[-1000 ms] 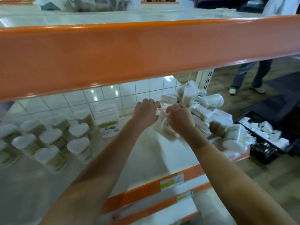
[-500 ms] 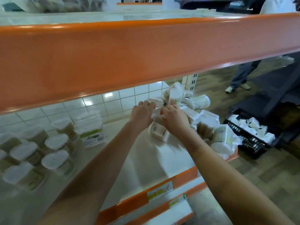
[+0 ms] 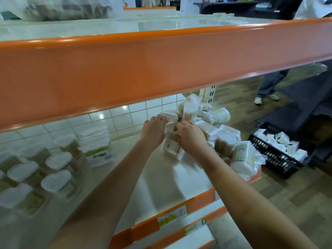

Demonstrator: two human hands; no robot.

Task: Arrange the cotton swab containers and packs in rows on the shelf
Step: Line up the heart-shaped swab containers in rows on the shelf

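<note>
Reaching into blurred swab pile, both hands' fingers hidden

Containers stand in rows left on the shelf, heaped packs right.

Lidded containers blurred; shelf beam hides wall.

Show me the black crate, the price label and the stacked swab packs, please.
black crate (image 3: 269, 155): head view, front wall.
price label (image 3: 172, 216): head view, its middle.
stacked swab packs (image 3: 98, 148): head view, front face.
</note>
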